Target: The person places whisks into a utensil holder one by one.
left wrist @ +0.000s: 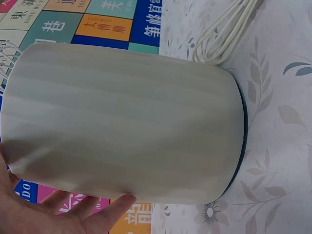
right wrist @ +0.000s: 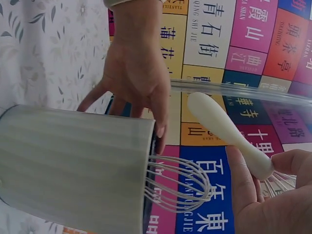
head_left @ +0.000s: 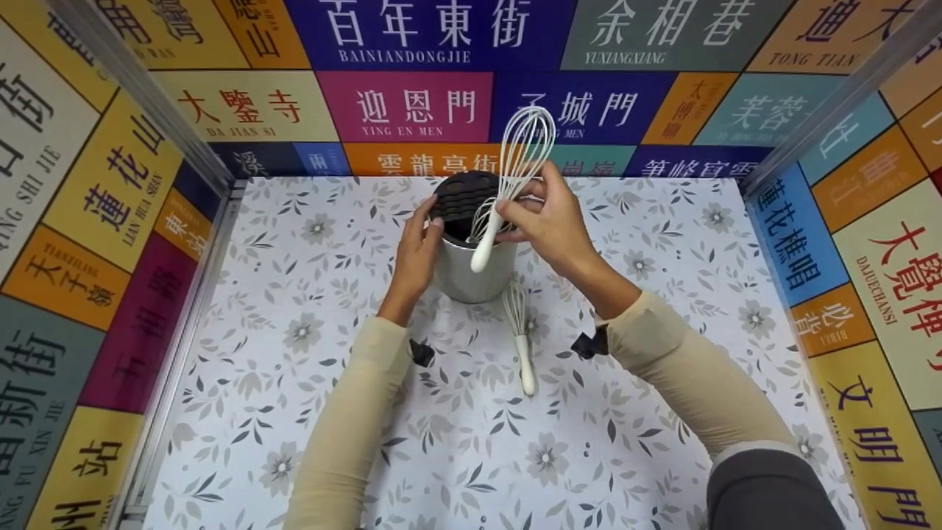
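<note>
A pale grey utensil holder (head_left: 475, 276) with a ribbed black insert (head_left: 464, 193) at its mouth stands toward the back of the table. My left hand (head_left: 418, 254) holds its left side, with thumb and fingers at the rim; some fingers pass behind it in the left wrist view. One whisk (right wrist: 180, 185) stands in the holder, wire loops up and its handle hidden inside. With thumb and fingers, my right hand (head_left: 548, 217) pinches a second white-handled whisk (head_left: 526, 147) near the top of its handle. That whisk is tilted over the rim, loops up, handle end lowest.
A third, smaller whisk (head_left: 521, 338) lies on the table in front of the holder, its handle toward me. Floral cloth (head_left: 294, 412) covers the tabletop. Colourful sign-printed walls (head_left: 412, 107) stand at the back and both sides.
</note>
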Demonstrator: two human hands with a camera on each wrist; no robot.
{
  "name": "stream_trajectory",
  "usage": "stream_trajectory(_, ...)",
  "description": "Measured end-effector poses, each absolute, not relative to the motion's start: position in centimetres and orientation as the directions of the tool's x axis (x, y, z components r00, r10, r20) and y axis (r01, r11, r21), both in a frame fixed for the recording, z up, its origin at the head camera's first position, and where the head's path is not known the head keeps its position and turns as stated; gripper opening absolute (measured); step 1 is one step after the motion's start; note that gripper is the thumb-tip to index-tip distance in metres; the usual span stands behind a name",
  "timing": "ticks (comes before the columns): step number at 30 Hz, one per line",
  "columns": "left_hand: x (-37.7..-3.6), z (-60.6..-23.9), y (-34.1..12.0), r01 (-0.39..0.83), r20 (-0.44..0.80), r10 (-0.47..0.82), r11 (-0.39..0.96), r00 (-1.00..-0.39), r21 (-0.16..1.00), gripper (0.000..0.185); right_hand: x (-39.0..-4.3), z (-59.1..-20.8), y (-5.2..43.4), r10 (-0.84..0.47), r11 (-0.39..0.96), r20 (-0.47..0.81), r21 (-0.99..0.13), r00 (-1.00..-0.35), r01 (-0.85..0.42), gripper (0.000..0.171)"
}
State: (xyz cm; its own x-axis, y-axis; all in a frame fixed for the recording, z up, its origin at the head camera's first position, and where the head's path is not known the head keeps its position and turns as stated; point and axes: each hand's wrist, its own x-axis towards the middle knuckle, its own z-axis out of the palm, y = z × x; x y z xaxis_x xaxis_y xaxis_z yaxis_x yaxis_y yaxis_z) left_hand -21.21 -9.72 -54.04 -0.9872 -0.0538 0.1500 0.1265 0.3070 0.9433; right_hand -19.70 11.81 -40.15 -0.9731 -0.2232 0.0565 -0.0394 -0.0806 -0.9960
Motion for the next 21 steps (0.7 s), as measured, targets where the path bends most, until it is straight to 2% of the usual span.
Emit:
stream_trajectory(7,-21.3,-54.1,-9.8,0.135,0.154,-0.038,0.302,-0.987,0.944,0.049,-21.2,-38.6,10.3,-0.180,0.014,0.156,-0.987,-0.971,-0.161,0.051)
stream_trajectory(12,-21.3,-54.1,-9.8,0.141,0.160,-0.038,0.310,-0.986,0.940,0.049,-22.4,-38.2,9.2,-0.146,0.058,0.184,-0.979,-0.972,-0.194,0.049)
stream_trajectory(21,-21.4,-54.1,-9.7,0.137,0.157,-0.038,0.323,-0.987,0.936,0.049,-24.2,-39.4,7.5,-0.152,0.176,0.243,-0.947,-0.958,-0.268,0.051)
